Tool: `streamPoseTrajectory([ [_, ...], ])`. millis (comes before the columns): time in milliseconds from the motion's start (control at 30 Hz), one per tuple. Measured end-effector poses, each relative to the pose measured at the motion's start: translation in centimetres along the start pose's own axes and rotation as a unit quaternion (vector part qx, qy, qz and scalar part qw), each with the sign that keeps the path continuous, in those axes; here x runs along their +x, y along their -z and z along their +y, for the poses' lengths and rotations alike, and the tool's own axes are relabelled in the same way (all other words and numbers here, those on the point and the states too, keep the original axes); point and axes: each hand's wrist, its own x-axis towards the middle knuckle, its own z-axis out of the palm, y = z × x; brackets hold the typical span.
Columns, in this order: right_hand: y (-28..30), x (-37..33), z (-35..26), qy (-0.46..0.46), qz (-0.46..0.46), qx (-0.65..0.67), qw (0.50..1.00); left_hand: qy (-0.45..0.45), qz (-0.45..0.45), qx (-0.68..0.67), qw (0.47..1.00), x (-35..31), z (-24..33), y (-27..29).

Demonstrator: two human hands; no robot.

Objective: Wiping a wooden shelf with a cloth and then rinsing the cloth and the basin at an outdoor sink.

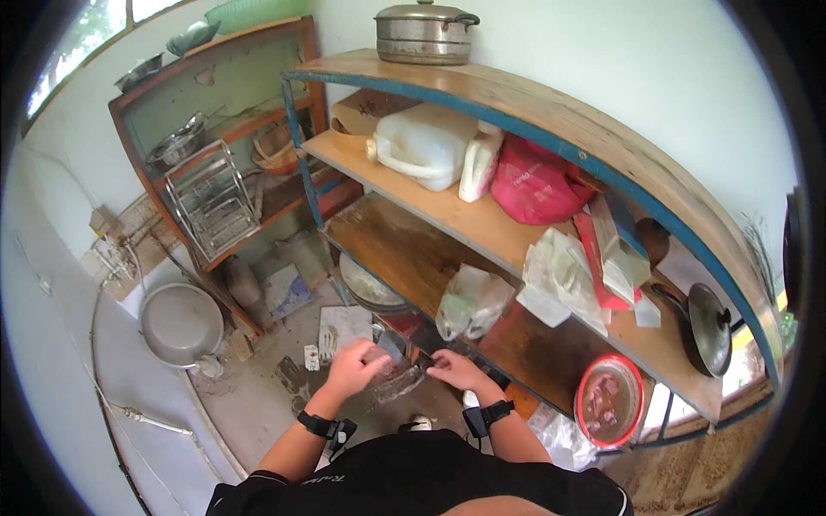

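In front of my body my left hand [354,368] has its fingers curled, with the tips at a crumpled piece of clear plastic [400,385]. Slightly blurred, this plastic spans the gap between my two hands above the floor. My right hand [458,370] pinches at the plastic's other end, where a small dark spot shows by the fingertips. Both wrists wear black straps with small devices. Just past my hands is the blue-framed shelf rack [404,225], with a knotted white plastic bag [471,301] on its lower board.
A red-rimmed basin [609,401] with meat pieces in liquid stands right. A lidded pan [709,330] sits at the rack's right end. Higher up are a white jug [423,144], a pink bag [535,182] and a steamer pot [426,36]. A grey basin [181,324] leans left.
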Motion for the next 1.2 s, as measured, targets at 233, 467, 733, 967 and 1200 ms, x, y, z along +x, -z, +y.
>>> streamPoseTrajectory([
  [233,-1.6,8.5,-4.0,0.350,-0.181,0.120,0.911,-0.114,-0.050,0.047,0.991,7.5,0.9,-4.7],
  [467,0.4,11.8,-0.8,0.193,-0.094,0.273,0.938,-0.062,-0.029,0.146,0.987,12.2,-4.9,-0.5],
  [733,6.1,10.3,-10.6,0.102,0.053,0.120,0.986,-0.143,-0.277,0.093,0.946,16.9,-12.5,2.5],
  [967,4.8,12.6,-17.0,0.228,0.166,-0.021,0.959,-0.167,-0.211,0.060,0.961,23.2,-17.6,7.4],
  [1200,2.7,15.6,-21.4,0.016,0.182,-0.228,0.957,-0.175,-0.296,0.082,0.935,29.0,-23.3,10.6],
])
